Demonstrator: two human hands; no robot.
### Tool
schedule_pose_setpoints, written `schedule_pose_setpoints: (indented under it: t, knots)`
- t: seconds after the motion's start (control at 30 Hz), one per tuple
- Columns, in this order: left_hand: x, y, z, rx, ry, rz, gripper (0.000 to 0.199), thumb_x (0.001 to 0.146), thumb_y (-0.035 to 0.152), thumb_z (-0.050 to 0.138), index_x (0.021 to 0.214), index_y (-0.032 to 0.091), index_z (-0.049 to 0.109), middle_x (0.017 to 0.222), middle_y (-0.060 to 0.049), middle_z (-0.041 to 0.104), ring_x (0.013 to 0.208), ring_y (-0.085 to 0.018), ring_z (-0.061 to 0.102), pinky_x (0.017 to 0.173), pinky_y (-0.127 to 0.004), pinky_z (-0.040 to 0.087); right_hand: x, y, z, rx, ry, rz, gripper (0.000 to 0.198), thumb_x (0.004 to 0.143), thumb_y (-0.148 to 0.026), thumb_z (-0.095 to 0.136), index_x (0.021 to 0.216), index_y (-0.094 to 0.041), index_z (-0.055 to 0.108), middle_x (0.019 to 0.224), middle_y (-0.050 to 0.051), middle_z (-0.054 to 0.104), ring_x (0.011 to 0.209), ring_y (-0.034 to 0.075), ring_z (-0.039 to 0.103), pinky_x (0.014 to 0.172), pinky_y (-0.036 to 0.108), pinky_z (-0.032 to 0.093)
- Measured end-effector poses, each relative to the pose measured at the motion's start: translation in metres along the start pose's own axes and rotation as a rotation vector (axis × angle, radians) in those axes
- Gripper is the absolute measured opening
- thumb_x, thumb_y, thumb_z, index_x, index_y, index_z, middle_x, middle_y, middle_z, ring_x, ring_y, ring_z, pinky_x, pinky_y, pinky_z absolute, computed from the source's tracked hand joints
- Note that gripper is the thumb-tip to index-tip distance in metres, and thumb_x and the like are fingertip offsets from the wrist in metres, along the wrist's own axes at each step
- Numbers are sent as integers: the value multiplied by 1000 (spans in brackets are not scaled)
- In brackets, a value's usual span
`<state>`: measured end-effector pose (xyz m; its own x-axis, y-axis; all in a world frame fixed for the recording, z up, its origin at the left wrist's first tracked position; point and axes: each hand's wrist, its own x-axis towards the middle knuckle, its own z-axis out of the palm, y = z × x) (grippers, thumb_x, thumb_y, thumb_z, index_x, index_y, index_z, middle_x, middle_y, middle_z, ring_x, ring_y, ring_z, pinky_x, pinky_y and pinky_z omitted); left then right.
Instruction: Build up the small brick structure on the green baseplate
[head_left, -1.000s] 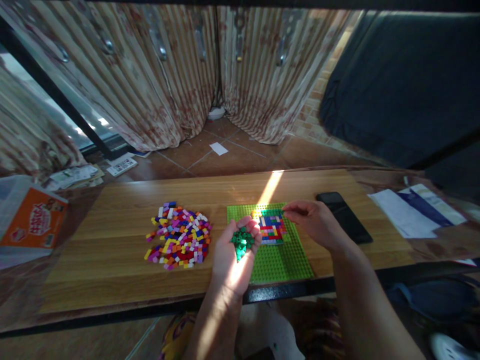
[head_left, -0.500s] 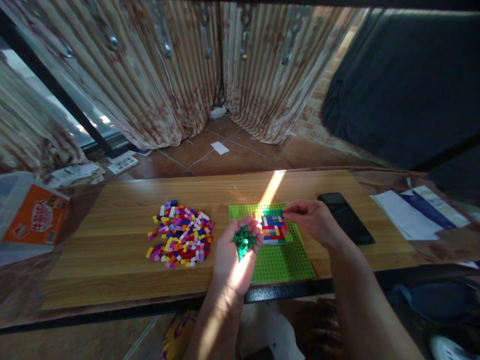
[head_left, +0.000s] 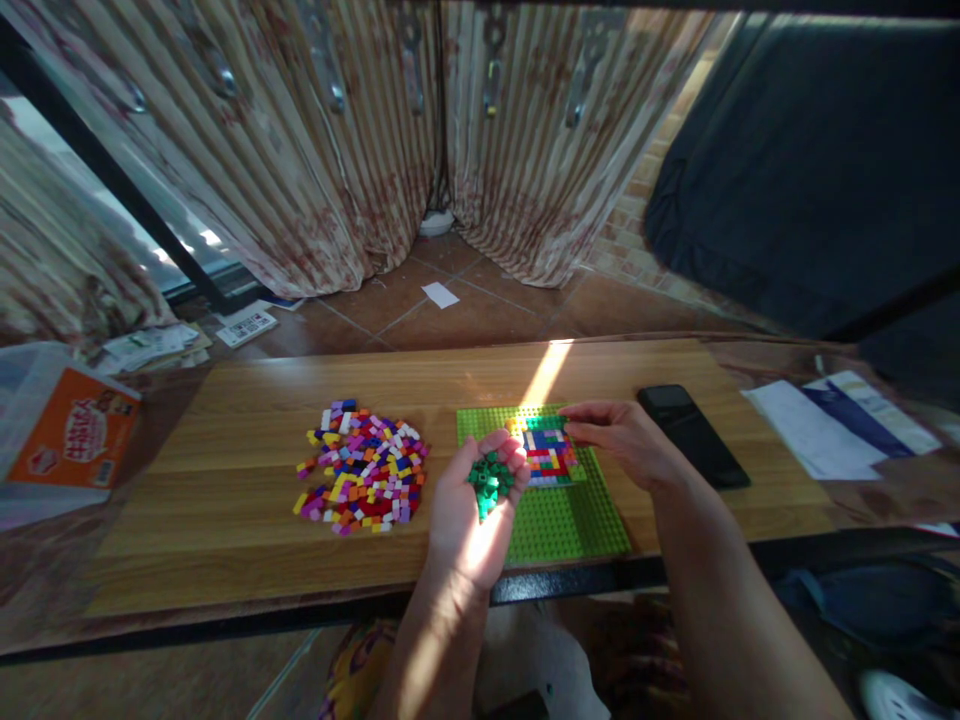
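My left hand (head_left: 474, 500) is palm up and cupped around a heap of small green building bricks (head_left: 491, 480), over the left part of a green baseplate (head_left: 562, 530). On the plate's upper part lies a flat patch of coloured bricks (head_left: 546, 464), mostly blue, red and white, with a green row along its far edge. My right hand (head_left: 611, 432) pinches at the far right corner of this patch. A green brick (head_left: 562, 424) shows at its fingertips; whether it is pressed onto the studs I cannot tell. The left fingers hide part of the patch.
A loose pile of mixed coloured bricks (head_left: 367, 470) lies on the wooden table (head_left: 225, 500) to the left. A black phone (head_left: 694, 435) lies beside my right hand. Papers (head_left: 817, 430) are at the far right, and a clear tub with an orange label (head_left: 75, 430) stands at the far left.
My right hand has shifted slightly left, its fingertips now at the end of the green row. My left hand stays almost where it was with the green bricks.
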<state>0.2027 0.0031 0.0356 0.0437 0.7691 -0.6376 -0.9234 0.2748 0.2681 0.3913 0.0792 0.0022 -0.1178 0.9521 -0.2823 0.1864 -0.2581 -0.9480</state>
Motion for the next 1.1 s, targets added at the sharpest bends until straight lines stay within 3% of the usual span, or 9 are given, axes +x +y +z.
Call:
schedule_pose_setpoints:
  t: [0.27,0.43,0.6,0.67,0.77,0.9,1.1]
  knots:
    - [0,-1,2,7,4,-8,25,86,23,50,77,5,65,74,-13,64,65,-15,61,65,-30,55,0,-1,2,-32,11,-20,28,56,-29,76,81,-17,73,74,3,72,67,14,63,71,32,50]
    - [-1,-4,2,21,-9,-23,28,87,25,49,76,5,65,72,-12,63,63,-15,61,64,-30,55,-3,-4,0,-103,60,-90,33,60,-31,75,89,-16,72,72,2,70,63,13,60,62,29,48]
    - [-2,-6,2,42,-23,-50,31,88,30,47,77,6,64,74,-13,65,65,-17,62,62,-31,55,-14,-21,9,-96,189,-266,24,67,-33,71,86,-19,71,74,3,69,67,14,61,62,30,50]
    - [-3,-6,4,54,-37,-66,35,89,32,45,78,6,65,74,-13,65,65,-17,62,62,-30,54,-22,-31,20,-125,141,-365,20,74,-34,67,87,-20,71,80,4,70,73,15,63,67,31,51]
    - [-4,-7,5,45,-70,-79,38,91,35,43,76,7,64,70,-10,64,63,-15,62,65,-29,53,-36,-43,41,-299,-58,-483,21,81,-33,61,95,-22,71,96,5,68,86,17,62,74,33,52]
    - [-6,-10,5,-2,-73,-59,28,90,31,47,79,11,64,72,-5,66,66,-12,62,70,-28,53,-48,-52,64,-490,-215,-608,20,84,-29,57,98,-23,71,106,6,64,100,20,58,83,35,49]
    - [-9,-10,3,21,-109,-61,25,88,33,50,94,15,66,86,-5,68,79,-13,64,79,-28,51,-48,-55,78,-508,-287,-554,19,86,-25,54,86,-20,72,93,4,67,87,16,61,76,31,49]
